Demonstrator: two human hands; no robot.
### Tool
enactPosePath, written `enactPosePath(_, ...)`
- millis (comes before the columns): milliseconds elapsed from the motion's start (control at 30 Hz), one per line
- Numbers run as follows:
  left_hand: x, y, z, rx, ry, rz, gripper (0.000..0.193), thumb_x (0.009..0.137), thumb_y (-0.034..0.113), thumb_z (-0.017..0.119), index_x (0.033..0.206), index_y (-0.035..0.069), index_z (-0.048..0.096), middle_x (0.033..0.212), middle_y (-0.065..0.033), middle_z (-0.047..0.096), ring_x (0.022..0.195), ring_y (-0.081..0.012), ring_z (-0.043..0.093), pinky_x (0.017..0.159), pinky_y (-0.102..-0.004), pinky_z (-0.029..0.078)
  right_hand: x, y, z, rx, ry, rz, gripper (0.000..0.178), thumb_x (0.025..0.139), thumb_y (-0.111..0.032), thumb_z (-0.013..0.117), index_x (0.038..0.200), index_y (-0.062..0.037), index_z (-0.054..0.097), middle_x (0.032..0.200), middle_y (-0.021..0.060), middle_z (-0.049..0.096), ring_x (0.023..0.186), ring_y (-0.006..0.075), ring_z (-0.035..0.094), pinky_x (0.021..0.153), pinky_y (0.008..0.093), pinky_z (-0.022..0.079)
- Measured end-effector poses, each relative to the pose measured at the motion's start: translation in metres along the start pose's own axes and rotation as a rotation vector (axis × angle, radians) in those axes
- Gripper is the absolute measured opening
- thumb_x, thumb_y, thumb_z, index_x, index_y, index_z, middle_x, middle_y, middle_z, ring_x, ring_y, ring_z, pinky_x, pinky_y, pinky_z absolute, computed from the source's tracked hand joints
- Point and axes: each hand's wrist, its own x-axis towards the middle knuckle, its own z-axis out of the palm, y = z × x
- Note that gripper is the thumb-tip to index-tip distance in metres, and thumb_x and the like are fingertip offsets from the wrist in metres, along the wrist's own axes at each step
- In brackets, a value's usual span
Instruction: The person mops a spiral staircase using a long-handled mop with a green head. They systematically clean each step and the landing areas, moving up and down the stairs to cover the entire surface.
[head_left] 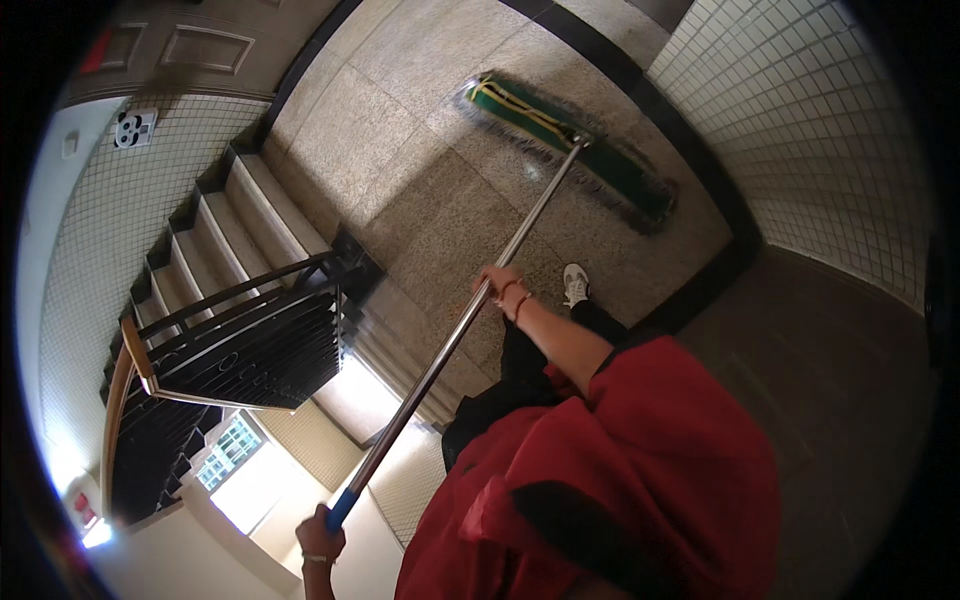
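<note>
A long metal pole (440, 355) runs diagonally from the lower left up to a wide flat dust mop (630, 180). The mop head is green with yellow ties and a grey fringe, and it lies flat on the stone floor. At the pole's lower end, my left hand (320, 537) is closed at the blue grip (342, 510). Farther up, my right hand (497, 283) wraps round the bare metal, with bracelets on its wrist. One white shoe (575, 284) of mine shows near the pole, below the mop head.
Stairs (235, 215) rise on the left beside a black railing (245, 350) with a wooden handrail (118, 415). Steps also descend by the railing's end. A tiled wall (810, 130) with a dark floor border stands at right. A brown door (200, 45) is at upper left.
</note>
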Motion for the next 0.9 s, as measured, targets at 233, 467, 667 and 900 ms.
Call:
enactPosePath(233,0.081,0.152,-0.022,-0.227,-0.058,0.301,0.027,0.059,0.009,0.052,0.086,0.007,0.050,0.058,-0.0151,0.054,0.057,-0.0326,0.054,0.052,-0.0402,0.043,-0.020,-0.147,-0.114,-0.111,0.369,-0.231,0.018,0.070,-0.007,0.047,0.054,0.0013,0.049,0.047,0.0101,0.049,0.038,0.0155,0.046,0.032,0.0256,0.036)
enactPosePath(467,0.052,0.200,-0.029,-0.144,-0.182,0.390,0.037,0.066,0.030,0.057,0.092,0.010,0.041,0.057,-0.0132,0.054,0.053,-0.0304,0.054,0.046,-0.0398,0.041,0.069,-0.153,-0.189,-1.162,0.562,-0.354,0.029,0.079,-0.017,0.046,0.055,-0.0020,0.047,0.048,0.0074,0.046,0.037,0.0125,0.040,0.036,0.0253,0.034)
enactPosePath(667,0.022,0.116,0.034,-0.161,-0.294,0.306,0.028,0.063,0.020,0.053,0.086,0.008,0.042,0.055,-0.0145,0.053,0.053,-0.0318,0.054,0.047,-0.0406,0.041,0.004,-0.053,-0.132,-2.218,0.555,-0.251,0.029,0.082,-0.020,0.044,0.055,-0.0086,0.045,0.047,0.0030,0.041,0.039,0.0133,0.037,0.040,0.0270,0.030)
enactPosePath(900,-0.030,-0.054,0.116,-0.151,-0.273,0.278,0.028,0.063,0.015,0.052,0.090,0.010,0.047,0.060,-0.0161,0.054,0.057,-0.0340,0.053,0.051,-0.0415,0.042,-0.030,0.168,-0.072,-2.073,0.272,-0.197,0.019,0.080,-0.020,0.045,0.069,-0.0045,0.048,0.052,0.0052,0.043,0.044,0.0177,0.043,0.042,0.0306,0.035)
